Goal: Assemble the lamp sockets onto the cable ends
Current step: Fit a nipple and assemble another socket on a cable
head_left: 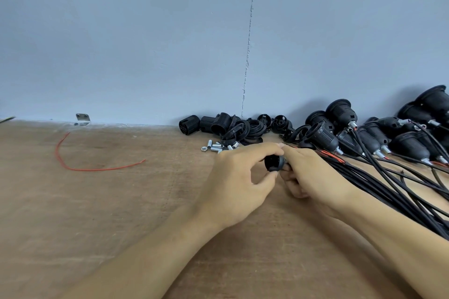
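Both hands are meeting near the middle of the bench. The left hand point(233, 182) is curling fingers and thumb round a small round black plastic socket part point(274, 164), and the right hand point(313, 177) is pinching the same piece from its other side. Probably one is steadying it while the other twists or feeds; any cable end between them is hidden.

A bundle of black cables point(379, 184) is lying beside the right wrist, within reach, and leading to finished black sockets point(325, 139) along the far right edge. Loose black socket shells point(226, 126) and small silver metal tubes point(216, 147) are waiting at the far edge. A stray red wire point(97, 168) is curving towards the far left corner.

The brown wooden bench point(97, 213) is butting against a plain blue-grey wall point(145, 31).
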The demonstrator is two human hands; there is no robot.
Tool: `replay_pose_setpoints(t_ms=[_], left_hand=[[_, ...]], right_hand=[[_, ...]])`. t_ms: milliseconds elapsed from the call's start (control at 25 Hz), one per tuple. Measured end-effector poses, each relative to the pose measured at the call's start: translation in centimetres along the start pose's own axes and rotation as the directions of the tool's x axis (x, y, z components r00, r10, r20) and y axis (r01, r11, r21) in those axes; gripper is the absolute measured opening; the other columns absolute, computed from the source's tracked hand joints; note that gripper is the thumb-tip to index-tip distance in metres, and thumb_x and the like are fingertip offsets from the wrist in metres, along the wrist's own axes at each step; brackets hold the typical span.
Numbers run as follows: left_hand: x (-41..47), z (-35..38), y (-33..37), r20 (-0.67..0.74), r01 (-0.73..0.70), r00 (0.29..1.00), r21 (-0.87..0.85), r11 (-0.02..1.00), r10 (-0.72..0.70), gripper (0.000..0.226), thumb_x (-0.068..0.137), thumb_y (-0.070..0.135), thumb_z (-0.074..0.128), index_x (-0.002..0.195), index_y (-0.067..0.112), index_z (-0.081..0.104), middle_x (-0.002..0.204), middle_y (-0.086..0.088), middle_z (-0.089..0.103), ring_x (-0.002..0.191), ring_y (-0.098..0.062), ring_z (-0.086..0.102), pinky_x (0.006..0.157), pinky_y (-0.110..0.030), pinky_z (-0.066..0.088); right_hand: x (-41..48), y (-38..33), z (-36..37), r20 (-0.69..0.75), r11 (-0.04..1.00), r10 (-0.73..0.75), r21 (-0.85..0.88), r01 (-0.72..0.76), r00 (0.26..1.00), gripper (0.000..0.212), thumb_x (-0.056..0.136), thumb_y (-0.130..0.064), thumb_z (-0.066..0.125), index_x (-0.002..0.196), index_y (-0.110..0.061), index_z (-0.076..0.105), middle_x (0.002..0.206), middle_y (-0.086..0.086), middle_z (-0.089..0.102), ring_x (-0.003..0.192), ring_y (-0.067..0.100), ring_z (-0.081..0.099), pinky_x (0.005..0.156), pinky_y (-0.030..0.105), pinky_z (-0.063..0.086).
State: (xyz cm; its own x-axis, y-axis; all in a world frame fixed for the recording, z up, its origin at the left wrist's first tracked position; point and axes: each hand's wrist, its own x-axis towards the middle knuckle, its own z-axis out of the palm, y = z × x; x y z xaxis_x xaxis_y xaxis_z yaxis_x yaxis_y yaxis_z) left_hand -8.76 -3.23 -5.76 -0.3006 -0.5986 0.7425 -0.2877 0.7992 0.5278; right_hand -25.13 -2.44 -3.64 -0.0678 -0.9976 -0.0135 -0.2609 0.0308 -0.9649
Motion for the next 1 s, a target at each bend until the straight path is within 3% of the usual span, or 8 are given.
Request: replay_pose_setpoints(t_ms=[120,240,320,440,560,720,840,1000], left_hand=[[-0.2,0.4,-0.6,-0.005,-0.051,0.999,0.040,0.998,0.052,0.036,0.079,0.003,0.076,0.112,0.019,0.073,0.116,0.013,0.074,0.108,0.001,0.067,0.097,-0.018,0.051],[-0.2,0.3,-1.1,0.024,0.095,0.995,-0.034,0.995,-0.094,0.039,0.082,0.009,0.073,0.110,0.035,0.066,0.112,0.022,0.070,0.105,0.004,0.066,0.095,-0.016,0.051],[-0.1,0.0,-2.1,0.039,0.184,0.982,0.002,0.983,-0.184,0.041,0.083,0.014,0.070,0.112,0.041,0.062,0.111,0.024,0.071,0.106,0.005,0.065,0.094,-0.013,0.048],[0.1,-0.4,-2.7,0.024,0.149,0.988,0.161,0.976,-0.155,0.041,0.081,0.010,0.066,0.114,0.033,0.067,0.112,0.020,0.069,0.109,0.003,0.060,0.094,-0.011,0.043],[0.9,-0.9,-3.5,-0.134,0.137,0.986,0.294,0.946,-0.101,0.043,0.072,0.000,0.054,0.106,0.018,0.074,0.106,0.009,0.070,0.108,-0.008,0.056,0.090,-0.007,0.036],[1.9,-2.4,-5.6,-0.375,0.492,0.852,0.331,0.805,-0.367,0.041,0.081,-0.003,0.056,0.112,0.015,0.073,0.121,0.000,0.066,0.118,-0.023,0.052,0.094,-0.020,0.034],[2.4,-2.9,-7.3,-0.305,0.638,0.769,0.313,0.703,-0.562,0.039,0.089,0.001,0.052,0.124,0.009,0.069,0.146,-0.010,0.052,0.138,-0.026,0.043,0.110,-0.030,0.034],[3.3,-3.1,-8.7,-0.200,0.685,0.726,0.296,0.665,-0.659,0.034,0.095,0.006,0.047,0.122,0.001,0.066,0.157,-0.020,0.033,0.148,-0.032,0.032,0.117,-0.039,0.033]], right_hand=[[0.1,0.4,0.0,-0.020,0.999,-0.036,-0.021,0.035,0.999,0.049,0.106,-0.040,0.038,0.061,-0.019,0.036,0.048,-0.006,0.030,0.038,0.012,0.022,0.039,0.017,0.018],[-0.1,1.2,0.1,-0.050,0.960,-0.194,-0.217,0.179,0.980,0.057,0.101,-0.056,0.039,0.062,-0.016,0.046,0.050,-0.006,0.045,0.042,0.012,0.037,0.047,0.026,0.032],[-0.3,1.6,0.2,-0.014,0.913,-0.266,-0.324,0.248,0.964,0.052,0.100,-0.054,0.045,0.068,-0.014,0.055,0.053,-0.008,0.060,0.041,0.009,0.046,0.050,0.023,0.040],[-0.4,1.8,0.3,-0.015,0.842,-0.375,-0.423,0.334,0.927,0.034,0.096,-0.047,0.055,0.071,-0.026,0.061,0.065,-0.008,0.069,0.044,0.002,0.052,0.051,0.013,0.038],[-0.2,2.2,0.4,-0.032,0.780,-0.442,-0.507,0.367,0.896,0.023,0.093,-0.043,0.061,0.078,-0.027,0.065,0.067,-0.008,0.067,0.054,0.003,0.055,0.055,0.014,0.039],[0.0,2.6,0.5,0.037,0.717,-0.487,-0.554,0.424,0.872,0.017,0.091,-0.042,0.065,0.078,-0.032,0.063,0.068,-0.011,0.062,0.059,0.005,0.053,0.057,0.015,0.038],[0.3,2.6,0.5,0.048,0.712,-0.489,-0.555,0.431,0.871,0.018,0.091,-0.044,0.064,0.076,-0.035,0.061,0.068,-0.010,0.062,0.058,0.006,0.051,0.057,0.016,0.039],[0.7,2.6,0.4,0.050,0.738,-0.447,-0.543,0.399,0.893,0.017,0.091,-0.044,0.064,0.076,-0.036,0.063,0.070,-0.010,0.063,0.060,0.006,0.053,0.059,0.019,0.042]])
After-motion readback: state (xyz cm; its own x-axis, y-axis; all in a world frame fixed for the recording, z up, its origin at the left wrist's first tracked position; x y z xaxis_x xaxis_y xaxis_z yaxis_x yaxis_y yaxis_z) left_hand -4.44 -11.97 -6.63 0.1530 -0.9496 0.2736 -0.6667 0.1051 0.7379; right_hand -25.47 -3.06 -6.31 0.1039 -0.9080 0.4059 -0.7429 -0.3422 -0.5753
